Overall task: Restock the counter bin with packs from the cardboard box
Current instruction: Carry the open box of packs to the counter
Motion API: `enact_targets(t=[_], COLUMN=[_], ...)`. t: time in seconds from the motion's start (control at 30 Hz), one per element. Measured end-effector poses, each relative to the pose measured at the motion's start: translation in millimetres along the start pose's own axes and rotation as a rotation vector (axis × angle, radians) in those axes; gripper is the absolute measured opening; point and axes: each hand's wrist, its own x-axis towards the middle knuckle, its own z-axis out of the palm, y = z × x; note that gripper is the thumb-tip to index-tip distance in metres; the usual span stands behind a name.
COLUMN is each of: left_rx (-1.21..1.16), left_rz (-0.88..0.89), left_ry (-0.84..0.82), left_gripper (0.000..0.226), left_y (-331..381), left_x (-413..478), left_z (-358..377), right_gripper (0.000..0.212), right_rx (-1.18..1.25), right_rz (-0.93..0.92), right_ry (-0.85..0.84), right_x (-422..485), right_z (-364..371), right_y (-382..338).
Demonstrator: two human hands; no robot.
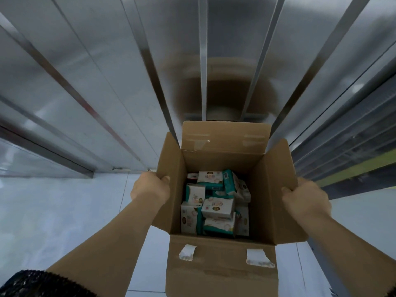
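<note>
An open brown cardboard box point(220, 266) sits at the lower middle of the head view, all flaps folded outward. Inside lie several white-and-teal packs point(216, 206), piled loosely at the bottom. My left hand point(150, 186) grips the edge of the left flap. My right hand point(306, 198) grips the edge of the right flap. The counter bin is not in view.
A ribbed metal shutter or wall point(107, 82) rises just behind the box. Pale floor tiles point(64, 211) spread to the left and below. A dark shelf front with a yellow-green strip point(353, 168) stands at the right.
</note>
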Motion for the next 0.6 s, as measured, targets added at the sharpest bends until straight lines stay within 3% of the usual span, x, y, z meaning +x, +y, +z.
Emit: enact_targets(t=[0.3, 0.6], left_rx=[0.017, -0.043], left_rz=[-0.001, -0.093], left_ry=[0.051, 0.138], left_gripper=[0.029, 0.03], left_y=[-18, -48], left_x=[-15, -54], left_z=[-2, -78], right_gripper=[0.014, 0.015], right_rx=[-0.065, -0.104], right_rz=[-0.161, -0.343], right_ry=[0.044, -0.012], right_x=[-15, -52], right_z=[-3, -53], right_y=[-4, -55])
